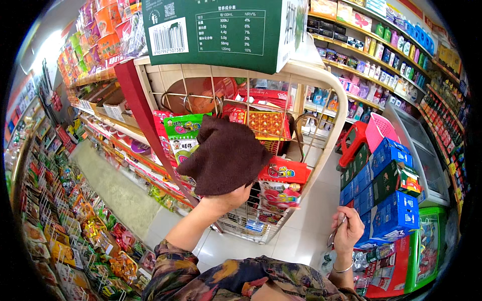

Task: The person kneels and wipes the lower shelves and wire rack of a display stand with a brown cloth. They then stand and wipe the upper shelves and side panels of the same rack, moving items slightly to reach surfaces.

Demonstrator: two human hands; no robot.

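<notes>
My left hand (229, 199) is raised in front of a wire display rack (340, 101), its fingers hidden under a dark brown knitted cloth item (229, 154). Around the cloth hang snack packets: a green one (184, 126) on the left and a red one (284, 169) on the right. Behind it is a red and gold box (265, 124) inside the rack. To the right, beside stacked blue cartons, my right hand (348, 227) is closed on a small metal object (337, 233), partly hidden by the fingers.
A large green carton (214, 34) rests atop the rack. Shelves of snacks (109, 139) run along the left. On the right stand blue cartons (393, 218), a pink basket (380, 128), a red plastic stool (354, 145) and a freezer (418, 150). Packets hang low at left (94, 229).
</notes>
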